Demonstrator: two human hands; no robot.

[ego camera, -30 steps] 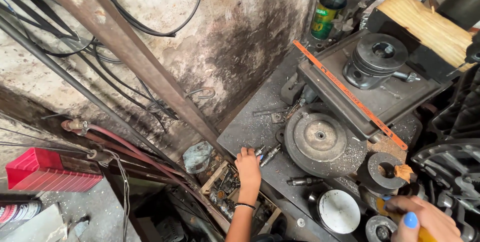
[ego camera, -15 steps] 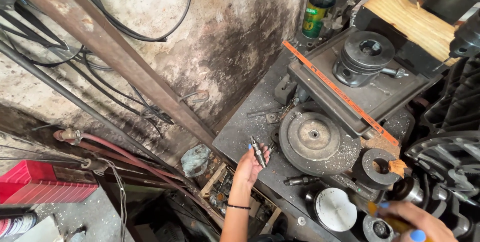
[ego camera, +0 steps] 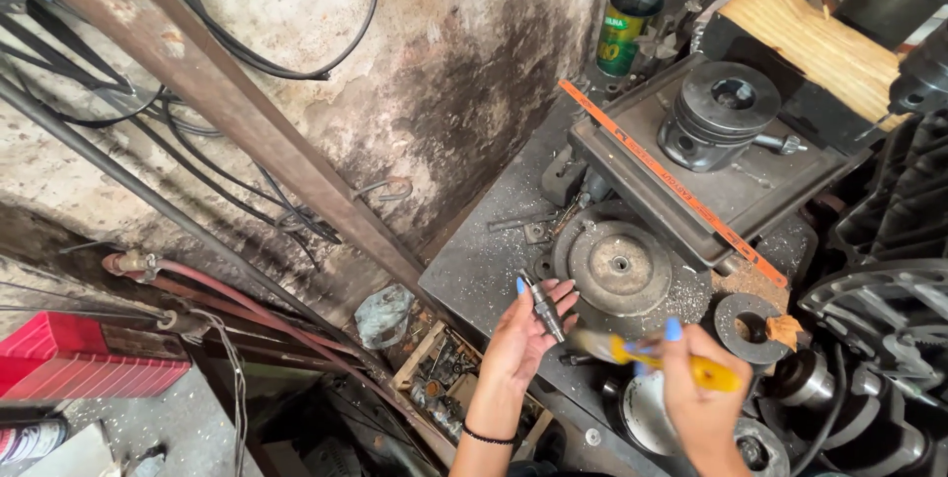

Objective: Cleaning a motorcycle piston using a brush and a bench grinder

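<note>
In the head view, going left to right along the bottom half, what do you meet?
Red crate → crumpled grey rag → left hand holding a small metal part → right hand with a yellow-handled brush → metal ring → black engine parts.

Your left hand (ego camera: 521, 339) sits left of your right hand (ego camera: 703, 403), both at the near edge of the workbench (ego camera: 484, 270). Metal pin (ego camera: 542, 306): in your left hand. Brush (ego camera: 652, 357): in your right, its bristles just beside the pin. Round disc (ego camera: 614, 264): on the bench, just behind both hands. Ring (ego camera: 748, 323): right of the disc. Piston (ego camera: 721, 112): on the tray (ego camera: 750, 196) behind the disc. Can (ego camera: 624, 31): far back-left. Wooden block (ego camera: 815, 42): behind the tray. Crate (ego camera: 79, 363): low, far left.
</note>
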